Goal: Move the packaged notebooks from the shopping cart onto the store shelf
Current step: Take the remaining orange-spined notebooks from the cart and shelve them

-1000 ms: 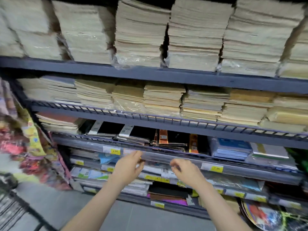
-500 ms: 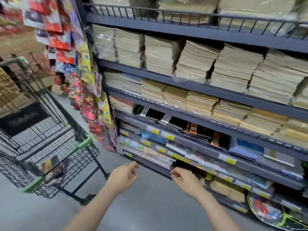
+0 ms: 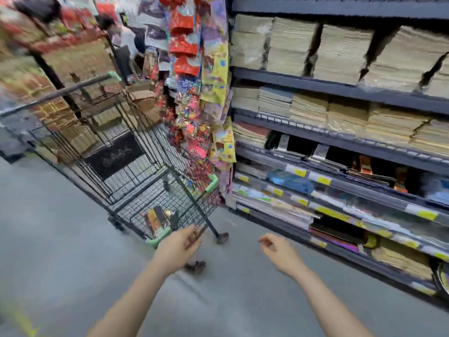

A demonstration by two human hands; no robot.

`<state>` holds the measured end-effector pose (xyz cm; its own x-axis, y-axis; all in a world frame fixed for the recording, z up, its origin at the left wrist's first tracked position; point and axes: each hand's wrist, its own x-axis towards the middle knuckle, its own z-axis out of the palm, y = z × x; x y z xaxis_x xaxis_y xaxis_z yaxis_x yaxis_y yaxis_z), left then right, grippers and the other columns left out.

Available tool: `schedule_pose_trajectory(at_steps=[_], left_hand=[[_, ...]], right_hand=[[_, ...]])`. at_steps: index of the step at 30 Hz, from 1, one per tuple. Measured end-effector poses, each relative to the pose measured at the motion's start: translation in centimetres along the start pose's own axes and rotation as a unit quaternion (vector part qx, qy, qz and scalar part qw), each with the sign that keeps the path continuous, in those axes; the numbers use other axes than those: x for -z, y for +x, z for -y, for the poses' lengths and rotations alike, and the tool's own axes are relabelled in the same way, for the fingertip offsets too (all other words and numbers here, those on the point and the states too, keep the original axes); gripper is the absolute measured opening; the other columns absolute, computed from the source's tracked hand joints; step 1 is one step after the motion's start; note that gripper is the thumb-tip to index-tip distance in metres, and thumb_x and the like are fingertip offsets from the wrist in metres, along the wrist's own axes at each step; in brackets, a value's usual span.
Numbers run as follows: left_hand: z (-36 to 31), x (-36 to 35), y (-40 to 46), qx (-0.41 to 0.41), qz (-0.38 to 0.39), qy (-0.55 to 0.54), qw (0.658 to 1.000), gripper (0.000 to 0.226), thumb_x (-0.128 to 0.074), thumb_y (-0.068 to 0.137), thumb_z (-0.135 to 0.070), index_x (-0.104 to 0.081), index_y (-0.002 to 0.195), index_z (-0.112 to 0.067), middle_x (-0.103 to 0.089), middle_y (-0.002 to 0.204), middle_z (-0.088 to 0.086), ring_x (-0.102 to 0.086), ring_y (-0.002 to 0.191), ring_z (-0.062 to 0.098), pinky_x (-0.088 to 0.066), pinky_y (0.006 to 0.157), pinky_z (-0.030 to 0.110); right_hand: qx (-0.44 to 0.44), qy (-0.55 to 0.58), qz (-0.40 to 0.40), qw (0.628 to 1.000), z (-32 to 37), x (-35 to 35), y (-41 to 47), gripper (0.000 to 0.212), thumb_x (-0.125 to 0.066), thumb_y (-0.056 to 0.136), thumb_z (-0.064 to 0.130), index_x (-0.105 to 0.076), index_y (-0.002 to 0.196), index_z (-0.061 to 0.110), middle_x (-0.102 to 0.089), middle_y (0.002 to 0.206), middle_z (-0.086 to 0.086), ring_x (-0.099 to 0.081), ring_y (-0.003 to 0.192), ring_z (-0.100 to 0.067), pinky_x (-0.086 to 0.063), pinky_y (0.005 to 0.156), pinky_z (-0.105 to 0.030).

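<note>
Our left hand point(image 3: 178, 249) hangs over the grey floor point(image 3: 60, 251) with its fingers loosely curled and holding nothing, just short of the near corner of the shopping cart point(image 3: 126, 166); motion blur smears the fingertips, so we cannot tell whether they touch the green corner guard point(image 3: 155, 240). Our right hand point(image 3: 279, 254) is likewise relaxed and empty, held between the cart and the store shelf point(image 3: 340, 86). One packaged notebook point(image 3: 155, 221) lies flat on the cart's wire bottom, its cover partly hidden by the mesh. The shelf's upper tiers carry tan stacks of notebooks point(image 3: 340, 49), cut off at the right edge. Hanging packets point(image 3: 192, 93) beside the shelf are too blurred to make out.
</note>
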<state>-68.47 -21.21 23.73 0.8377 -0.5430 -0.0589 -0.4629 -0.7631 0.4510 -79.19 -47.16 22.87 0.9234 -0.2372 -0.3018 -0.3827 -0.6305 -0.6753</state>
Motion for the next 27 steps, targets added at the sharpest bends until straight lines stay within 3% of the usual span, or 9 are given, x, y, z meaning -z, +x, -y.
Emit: schedule_pose_trajectory(at_steps=[5, 18, 20, 22, 25, 27], left_hand=[[7.5, 4.3, -0.3, 0.027, -0.016, -0.022, 0.999, 0.012, -0.054, 0.085, -0.040, -0.053, 0.092, -0.030, -0.063, 0.077, -0.014, -0.057, 0.064, 0.008, -0.050, 0.062, 0.031], [22.4, 9.1, 11.4, 0.047, 0.024, -0.050, 0.997, 0.012, -0.052, 0.088, -0.037, -0.054, 0.097, -0.030, -0.064, 0.082, -0.012, -0.058, 0.060, 0.005, -0.054, 0.060, 0.035], [24.9, 10.3, 13.7, 0.057, 0.034, -0.041, 0.997, 0.010, -0.049, 0.090, -0.039, -0.052, 0.096, -0.032, -0.063, 0.081, -0.012, -0.057, 0.061, 0.003, -0.051, 0.056, 0.030], [26.7, 11.3, 15.7, 0.069, 0.046, -0.047, 0.995, 0.009, -0.049, 0.090, -0.039, -0.050, 0.097, -0.032, -0.060, 0.081, -0.015, -0.055, 0.060, 0.001, -0.047, 0.054, 0.025], [29.0, 12.0, 17.6, 0.089, 0.048, -0.087, 0.991, 0.008, -0.052, 0.089, -0.033, -0.053, 0.096, -0.029, -0.062, 0.081, -0.009, -0.054, 0.049, 0.006, -0.052, 0.053, 0.032], [30.4, 12.0, 18.7, 0.093, 0.056, -0.116, 0.987, 0.007, -0.053, 0.089, -0.031, -0.055, 0.095, -0.027, -0.063, 0.080, -0.006, -0.049, 0.042, 0.003, -0.045, 0.046, 0.026]], right_hand=[[-0.002, 0.027, 0.006, 1.000, 6.3, -4.4, 2.4, 0.021, -0.053, 0.089, 0.016, -0.062, 0.108, 0.014, -0.059, 0.093, 0.003, -0.055, 0.091, -0.014, -0.034, 0.074, -0.020], [-0.036, 0.070, -0.018, 0.997, 15.8, -11.9, 16.4, 0.027, -0.053, 0.090, 0.017, -0.054, 0.117, 0.016, -0.057, 0.089, 0.006, -0.056, 0.085, -0.013, -0.037, 0.071, -0.022], [-0.031, 0.088, -0.013, 0.996, 17.6, -13.2, 18.6, 0.028, -0.054, 0.089, 0.017, -0.053, 0.118, 0.016, -0.057, 0.087, 0.009, -0.056, 0.082, -0.012, -0.039, 0.069, -0.021], [-0.029, 0.105, -0.001, 0.994, 19.3, -14.2, 20.8, 0.030, -0.055, 0.089, 0.017, -0.053, 0.118, 0.017, -0.057, 0.090, 0.010, -0.057, 0.085, -0.011, -0.041, 0.073, -0.020], [-0.041, 0.120, 0.012, 0.992, 21.8, -15.5, 23.5, 0.033, -0.059, 0.087, 0.020, -0.054, 0.119, 0.022, -0.058, 0.098, 0.006, -0.057, 0.092, -0.010, -0.044, 0.080, -0.022], [-0.051, 0.117, 0.010, 0.992, 23.0, -16.4, 25.1, 0.035, -0.059, 0.086, 0.023, -0.053, 0.120, 0.023, -0.057, 0.104, 0.006, -0.055, 0.097, -0.009, -0.045, 0.086, -0.024]])
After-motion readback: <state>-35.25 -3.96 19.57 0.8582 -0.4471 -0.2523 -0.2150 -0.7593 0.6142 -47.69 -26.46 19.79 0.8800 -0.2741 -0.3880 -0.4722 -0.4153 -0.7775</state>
